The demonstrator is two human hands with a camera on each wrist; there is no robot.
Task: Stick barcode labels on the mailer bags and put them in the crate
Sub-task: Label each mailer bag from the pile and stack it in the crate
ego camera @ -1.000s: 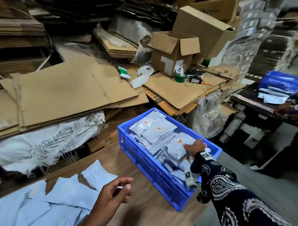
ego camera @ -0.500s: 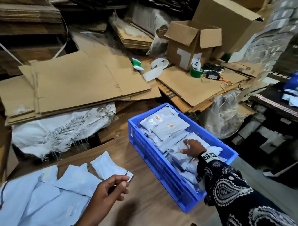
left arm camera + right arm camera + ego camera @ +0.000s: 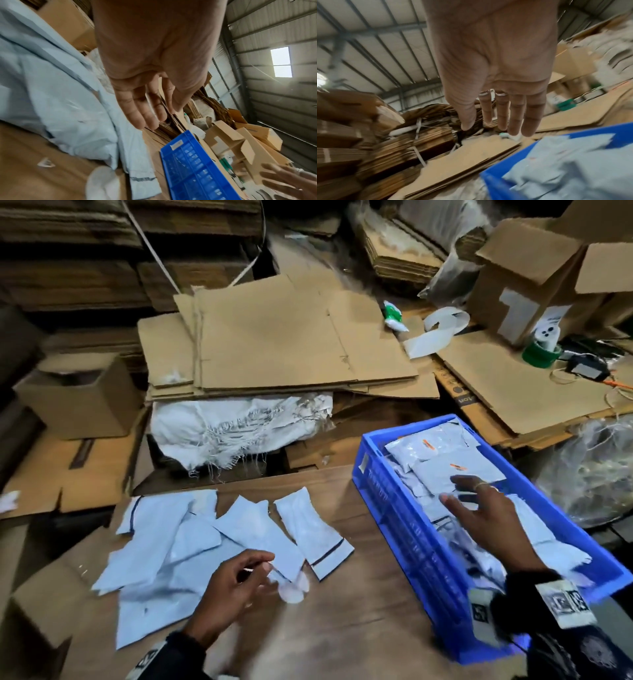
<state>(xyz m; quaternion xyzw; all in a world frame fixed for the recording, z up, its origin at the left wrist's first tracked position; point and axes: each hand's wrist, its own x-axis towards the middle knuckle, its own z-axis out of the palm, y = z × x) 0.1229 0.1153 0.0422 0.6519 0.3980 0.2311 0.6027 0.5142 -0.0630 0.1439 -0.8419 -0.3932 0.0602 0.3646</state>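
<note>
Both hands empty: right [image 3: 486, 518] spread over crate [image 3: 411, 539], left [image 3: 233, 587] loosely curled above bags [image 3: 164, 529]; risk of unlabelled bags being crated.

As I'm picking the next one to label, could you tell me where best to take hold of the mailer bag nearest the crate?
Probably its near end by the dark seal stripe. That mailer bag lies flat on the table, its near corner free of the pile, so the left hand could pinch it from the near side.
</note>
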